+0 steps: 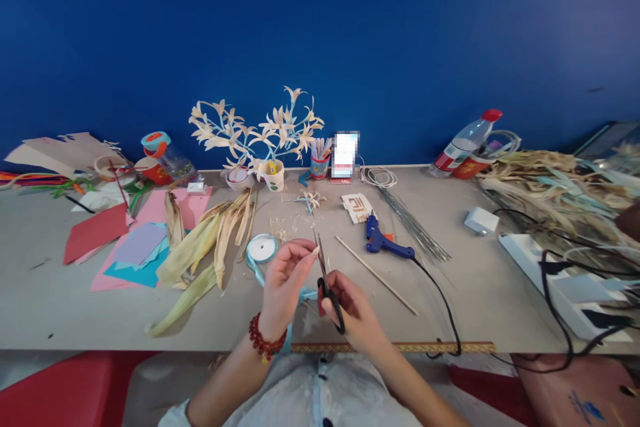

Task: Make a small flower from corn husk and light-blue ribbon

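Observation:
My right hand (pixel 350 310) grips a pair of black-handled scissors (pixel 330 300), the blades pointing up and away from me. Just left of the blades, my left hand (pixel 289 277) pinches thumb and forefinger together; whatever is between them is too small to make out. A beaded red bracelet (pixel 267 340) circles the left wrist. Beside that hand lies a spool of light blue ribbon (pixel 262 249), its loose end trailing under the hands. Beyond the hands rests a small pale flower (pixel 311 200) with pale scraps (pixel 283 228) near it.
Corn husks (pixel 193 247) and coloured paper (pixel 143 247) lie left. Husk flowers (pixel 280 123) stand in a cup (pixel 273 177). Right are a stick (pixel 377 275), a blue glue gun (pixel 385 240) with a trailing cord, wires (pixel 415 223), a power strip (pixel 545 287) and a bottle (pixel 465 143).

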The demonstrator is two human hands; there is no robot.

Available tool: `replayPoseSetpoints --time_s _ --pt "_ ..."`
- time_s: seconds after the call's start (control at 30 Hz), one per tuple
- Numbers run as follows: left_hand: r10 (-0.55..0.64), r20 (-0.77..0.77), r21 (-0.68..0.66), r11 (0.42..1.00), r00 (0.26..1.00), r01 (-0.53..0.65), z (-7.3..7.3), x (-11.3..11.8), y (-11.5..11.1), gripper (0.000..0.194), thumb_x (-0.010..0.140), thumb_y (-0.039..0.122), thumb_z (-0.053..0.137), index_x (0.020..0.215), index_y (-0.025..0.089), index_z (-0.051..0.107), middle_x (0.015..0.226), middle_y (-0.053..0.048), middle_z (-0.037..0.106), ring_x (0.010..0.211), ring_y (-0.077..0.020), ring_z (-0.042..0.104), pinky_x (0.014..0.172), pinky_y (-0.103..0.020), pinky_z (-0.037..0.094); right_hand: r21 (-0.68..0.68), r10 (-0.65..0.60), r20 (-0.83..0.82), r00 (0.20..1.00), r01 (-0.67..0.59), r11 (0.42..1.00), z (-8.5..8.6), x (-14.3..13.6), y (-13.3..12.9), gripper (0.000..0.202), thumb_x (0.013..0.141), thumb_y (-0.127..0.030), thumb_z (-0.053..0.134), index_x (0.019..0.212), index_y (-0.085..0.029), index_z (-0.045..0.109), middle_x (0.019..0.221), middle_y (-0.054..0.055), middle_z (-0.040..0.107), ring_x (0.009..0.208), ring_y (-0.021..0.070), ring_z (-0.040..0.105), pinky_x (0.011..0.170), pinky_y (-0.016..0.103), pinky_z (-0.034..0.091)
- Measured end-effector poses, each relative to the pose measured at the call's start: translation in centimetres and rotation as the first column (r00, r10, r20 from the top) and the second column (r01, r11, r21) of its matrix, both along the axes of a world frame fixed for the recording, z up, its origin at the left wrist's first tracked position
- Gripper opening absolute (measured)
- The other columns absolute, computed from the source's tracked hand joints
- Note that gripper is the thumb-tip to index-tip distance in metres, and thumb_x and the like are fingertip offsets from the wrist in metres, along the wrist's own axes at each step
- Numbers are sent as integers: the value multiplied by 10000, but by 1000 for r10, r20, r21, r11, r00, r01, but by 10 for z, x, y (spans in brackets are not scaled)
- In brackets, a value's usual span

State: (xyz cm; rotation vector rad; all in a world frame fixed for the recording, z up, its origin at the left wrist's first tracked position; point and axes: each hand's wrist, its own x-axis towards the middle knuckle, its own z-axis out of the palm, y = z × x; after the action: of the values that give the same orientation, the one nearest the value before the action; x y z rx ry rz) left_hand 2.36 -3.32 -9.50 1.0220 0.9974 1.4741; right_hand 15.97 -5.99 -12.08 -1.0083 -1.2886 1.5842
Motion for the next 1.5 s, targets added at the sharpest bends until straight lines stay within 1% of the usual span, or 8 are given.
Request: replayPoseSetpoints --time_s 0.27,0.53,0.9,1.1,1.2,1.3,1.4,1.5 --pt "41 53 -4 999 998 -41 -1 3 -2 73 841 232 627 801 178 601 965 -40 613 890 -149 581 836 -278 450 -5 -20 -1 1000 20 1000 -8 -4 1 338 789 -453 681 758 -211 447 626 -55 439 546 103 378 508 229 293" --pt "59 45 -4 998 997 -59 -3 6 -1 71 842 225 626 792 180 600 944 -33 617 884 -141 575 844 -273 436 -6 -50 12 999 51 999 -16 -4 1 257 782 -289 678 744 -214 436 607 -67 436 534 96 366 501 216 293" --pt "36 149 -18 999 988 -33 -2 6 -1 57 834 198 634 787 181 607 923 -21 613 854 -130 581 825 -265 437 -9 -36 -16 999 36 999 -19 -3 -1 268 807 -325 663 739 -220 426 575 -70 448 514 96 367 490 213 296" --pt "-29 166 -33 999 986 35 1 0 1 61 834 201 632 784 176 607 922 -31 613 846 -135 579 814 -267 448 -31 -7 3 1000 8 1000 -10 2 2 341 774 -406 691 695 -217 419 540 -69 456 476 89 375 462 212 297" --pt "-99 118 -34 994 988 103 5 -7 3 64 830 210 637 784 172 611 914 -34 616 826 -133 586 795 -259 459 -66 3 30 1000 -1 998 -6 8 4 364 740 -409 725 673 -214 424 503 -73 459 444 82 365 442 208 291" --pt "-177 22 -46 983 984 178 9 -15 6 95 845 242 623 789 169 604 890 -42 631 768 -131 594 766 -266 473 -44 -87 50 995 89 995 -1 14 9 354 711 -383 758 679 -210 451 531 -60 490 469 90 404 463 212 325" --pt "-259 -149 -62 966 954 252 13 -22 10 128 853 292 611 821 168 615 805 -46 648 681 -130 572 665 -255 473 39 -186 22 982 185 982 11 18 18 309 703 -362 770 784 -211 513 731 1 604 583 118 490 530 230 394" --pt "-333 -361 -50 940 871 338 18 -25 14 151 845 311 610 800 171 644 722 -30 634 653 -136 559 600 -238 452 105 -169 -50 984 173 979 23 19 30 329 708 -343 767 895 -222 525 892 40 633 670 136 520 575 243 423"
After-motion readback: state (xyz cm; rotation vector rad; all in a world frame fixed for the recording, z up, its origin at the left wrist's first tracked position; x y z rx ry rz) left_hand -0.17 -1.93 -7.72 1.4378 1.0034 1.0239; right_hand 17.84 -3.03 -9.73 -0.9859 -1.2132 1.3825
